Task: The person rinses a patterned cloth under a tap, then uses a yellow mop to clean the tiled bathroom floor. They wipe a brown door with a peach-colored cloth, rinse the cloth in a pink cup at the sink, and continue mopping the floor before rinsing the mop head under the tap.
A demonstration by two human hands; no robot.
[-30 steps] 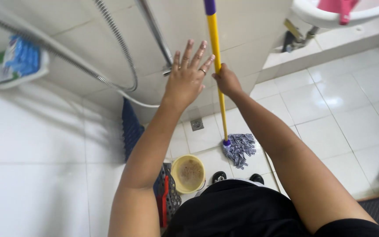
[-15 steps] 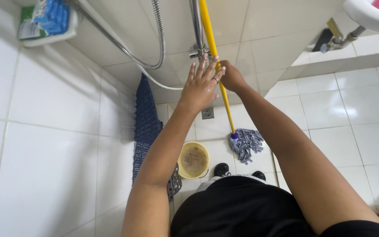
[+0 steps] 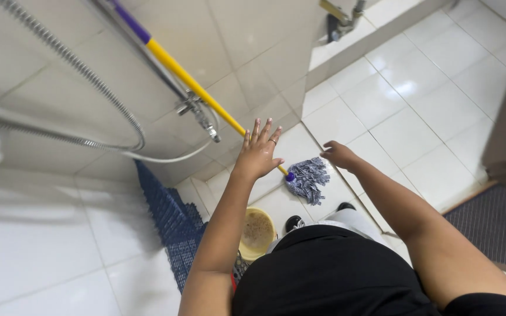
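A mop with a yellow handle (image 3: 197,85) and a purple grip leans against the tiled wall, its grey-blue string head (image 3: 308,178) resting on the white floor. My left hand (image 3: 259,151) is raised with fingers spread, just in front of the lower handle and holding nothing. It wears a ring. My right hand (image 3: 338,155) hovers a little right of the mop head, fingers loosely bent, apart from the mop and with nothing in it.
A yellow bucket (image 3: 257,231) stands by my feet. A blue mat (image 3: 171,216) leans against the left wall. A metal shower hose (image 3: 71,64) and tap (image 3: 197,111) hang on the wall. A dark floor mat (image 3: 493,222) lies at the right.
My right hand has let go of the mop handle and dropped to the right. The handle now tilts against the wall on its own. My left hand has come off it too.
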